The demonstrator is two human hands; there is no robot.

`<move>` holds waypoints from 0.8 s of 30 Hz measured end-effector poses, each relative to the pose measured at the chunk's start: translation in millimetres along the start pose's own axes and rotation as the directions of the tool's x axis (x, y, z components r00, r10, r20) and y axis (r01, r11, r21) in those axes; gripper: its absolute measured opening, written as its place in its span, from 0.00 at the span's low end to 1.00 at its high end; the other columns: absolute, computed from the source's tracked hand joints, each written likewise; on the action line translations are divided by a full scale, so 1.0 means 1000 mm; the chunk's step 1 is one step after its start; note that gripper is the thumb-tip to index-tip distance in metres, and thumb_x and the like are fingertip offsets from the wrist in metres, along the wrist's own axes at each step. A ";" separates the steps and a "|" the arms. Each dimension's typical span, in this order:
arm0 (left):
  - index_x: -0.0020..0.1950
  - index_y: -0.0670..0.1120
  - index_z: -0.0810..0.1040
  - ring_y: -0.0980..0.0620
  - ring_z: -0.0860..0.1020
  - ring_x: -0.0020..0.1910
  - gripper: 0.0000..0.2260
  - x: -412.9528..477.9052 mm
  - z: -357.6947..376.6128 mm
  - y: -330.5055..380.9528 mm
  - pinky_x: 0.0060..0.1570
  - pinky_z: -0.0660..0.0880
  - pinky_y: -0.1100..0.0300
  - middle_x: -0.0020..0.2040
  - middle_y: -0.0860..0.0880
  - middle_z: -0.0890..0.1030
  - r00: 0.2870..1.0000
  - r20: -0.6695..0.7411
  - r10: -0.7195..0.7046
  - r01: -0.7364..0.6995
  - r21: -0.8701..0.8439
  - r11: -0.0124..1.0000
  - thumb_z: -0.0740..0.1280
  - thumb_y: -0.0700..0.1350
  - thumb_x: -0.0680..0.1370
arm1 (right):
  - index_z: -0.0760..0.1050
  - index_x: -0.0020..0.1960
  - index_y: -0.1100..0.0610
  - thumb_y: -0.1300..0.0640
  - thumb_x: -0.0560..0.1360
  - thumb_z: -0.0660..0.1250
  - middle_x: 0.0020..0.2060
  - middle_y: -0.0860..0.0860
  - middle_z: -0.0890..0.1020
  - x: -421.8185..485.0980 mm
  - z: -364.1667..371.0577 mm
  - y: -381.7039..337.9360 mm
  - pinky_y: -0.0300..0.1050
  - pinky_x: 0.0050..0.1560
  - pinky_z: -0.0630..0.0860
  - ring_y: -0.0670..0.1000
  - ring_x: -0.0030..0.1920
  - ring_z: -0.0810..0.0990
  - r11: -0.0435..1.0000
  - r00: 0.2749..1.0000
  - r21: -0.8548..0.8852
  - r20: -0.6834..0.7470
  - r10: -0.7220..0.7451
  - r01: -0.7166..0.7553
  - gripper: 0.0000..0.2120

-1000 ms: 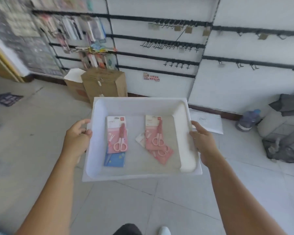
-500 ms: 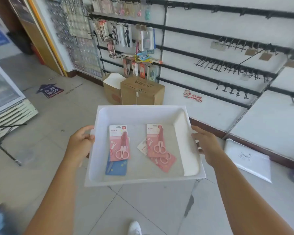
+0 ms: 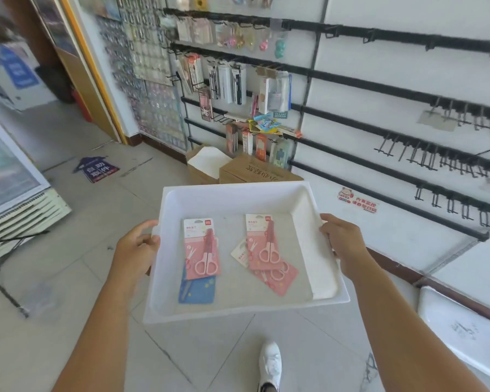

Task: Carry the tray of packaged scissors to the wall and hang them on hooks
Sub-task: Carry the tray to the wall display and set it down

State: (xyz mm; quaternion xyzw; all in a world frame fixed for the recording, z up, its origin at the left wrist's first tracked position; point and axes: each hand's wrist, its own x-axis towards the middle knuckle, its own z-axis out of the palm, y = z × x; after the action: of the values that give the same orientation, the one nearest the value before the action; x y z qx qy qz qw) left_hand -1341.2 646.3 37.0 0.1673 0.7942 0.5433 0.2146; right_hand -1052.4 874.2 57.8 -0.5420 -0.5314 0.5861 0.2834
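Note:
I hold a white tray (image 3: 232,198) level in front of me. My left hand (image 3: 136,247) grips its left rim and my right hand (image 3: 344,244) grips its right rim. Inside lie several packaged scissors: a pink pack (image 3: 201,250) resting on a blue pack (image 3: 197,291) at the left, and a pink pack (image 3: 262,244) stacked over another pink pack (image 3: 277,275) at the right. The white wall ahead carries black rails with bare hooks (image 3: 425,157) at the right.
Hanging stationery (image 3: 229,80) fills the rails ahead at the left. Two cardboard boxes (image 3: 238,169) stand on the floor beyond the tray. A glass-door cooler (image 3: 9,179) stands at the left. A white board (image 3: 464,332) lies on the floor at the right. My white shoe (image 3: 269,363) shows below.
The view has swung left and closer to the wall. The stocked rails and cardboard boxes now sit straight ahead. Both hands keep the same grip on the tray.

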 end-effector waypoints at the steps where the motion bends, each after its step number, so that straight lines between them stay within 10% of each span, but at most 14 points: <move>1: 0.63 0.48 0.78 0.48 0.74 0.36 0.16 0.017 0.007 0.005 0.32 0.71 0.59 0.46 0.44 0.81 1.000 -0.007 -0.003 0.003 -0.009 1.000 0.62 0.34 0.80 | 0.82 0.41 0.47 0.67 0.77 0.59 0.42 0.49 0.83 0.020 0.007 -0.008 0.42 0.36 0.71 0.50 0.39 0.78 1.000 1.000 0.001 0.002 -0.002 0.002 0.19; 9: 0.63 0.50 0.78 0.46 0.74 0.38 0.16 0.150 0.060 0.044 0.36 0.72 0.55 0.45 0.44 0.79 0.997 -0.066 -0.028 0.027 -0.026 0.999 0.61 0.34 0.80 | 0.82 0.60 0.54 0.65 0.78 0.59 0.42 0.50 0.79 0.173 0.054 -0.062 0.41 0.31 0.67 0.49 0.34 0.73 0.998 0.998 -0.009 0.019 0.055 -0.054 0.18; 16: 0.58 0.54 0.78 0.45 0.75 0.39 0.15 0.285 0.095 0.056 0.36 0.71 0.55 0.46 0.45 0.80 1.000 -0.012 -0.016 0.016 0.001 1.000 0.62 0.35 0.81 | 0.82 0.42 0.51 0.66 0.74 0.58 0.31 0.48 0.73 0.276 0.107 -0.095 0.39 0.26 0.61 0.50 0.28 0.66 0.995 0.995 -0.011 -0.026 0.099 -0.100 0.16; 24: 0.59 0.58 0.77 0.47 0.75 0.43 0.16 0.462 0.142 0.079 0.37 0.73 0.54 0.46 0.47 0.79 0.980 0.196 0.025 -0.044 0.093 0.995 0.61 0.38 0.80 | 0.85 0.49 0.51 0.69 0.75 0.55 0.28 0.41 0.77 0.366 0.164 -0.116 0.29 0.20 0.64 0.39 0.19 0.71 0.991 0.974 0.067 -0.189 0.124 -0.113 0.22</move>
State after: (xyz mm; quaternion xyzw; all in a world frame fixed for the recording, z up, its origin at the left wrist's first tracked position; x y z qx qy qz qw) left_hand -1658.0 1017.5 -7.9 0.2437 0.7918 0.4890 0.2732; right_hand -1326.2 1186.3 18.2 -0.6190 -0.4514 0.5613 0.3131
